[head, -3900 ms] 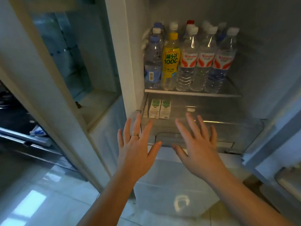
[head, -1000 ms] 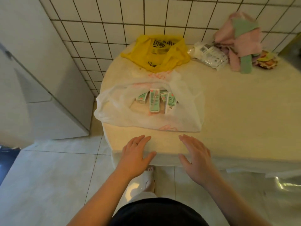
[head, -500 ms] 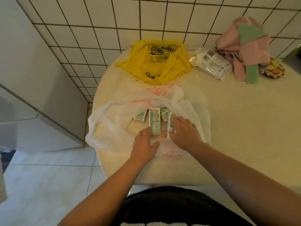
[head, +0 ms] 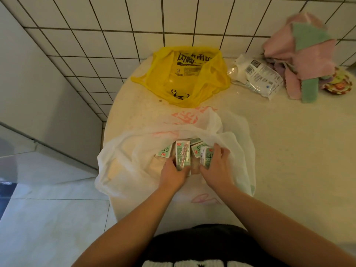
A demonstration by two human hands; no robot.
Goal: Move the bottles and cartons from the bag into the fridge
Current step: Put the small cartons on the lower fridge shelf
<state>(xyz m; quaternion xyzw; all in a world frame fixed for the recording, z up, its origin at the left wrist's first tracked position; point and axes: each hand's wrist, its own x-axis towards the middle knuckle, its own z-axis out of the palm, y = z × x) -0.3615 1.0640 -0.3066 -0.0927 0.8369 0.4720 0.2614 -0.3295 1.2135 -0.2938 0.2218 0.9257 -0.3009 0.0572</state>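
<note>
Beyond the cartons [head: 182,158], "闪购" on yellow bag [head: 212,79]

On my feed, a crumpled yellow plastic bag [head: 185,78] lay on the beige countertop [head: 289,141] against the white tiled wall [head: 115,26], beside a printed plastic packet [head: 258,76] and pink-and-green cloths [head: 300,54].

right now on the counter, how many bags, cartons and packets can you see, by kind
plastic bags: 2, a yellow bag and a white bag
green cartons: 4 showing, all inside the white bag
white packet: 1
total: 7
</note>
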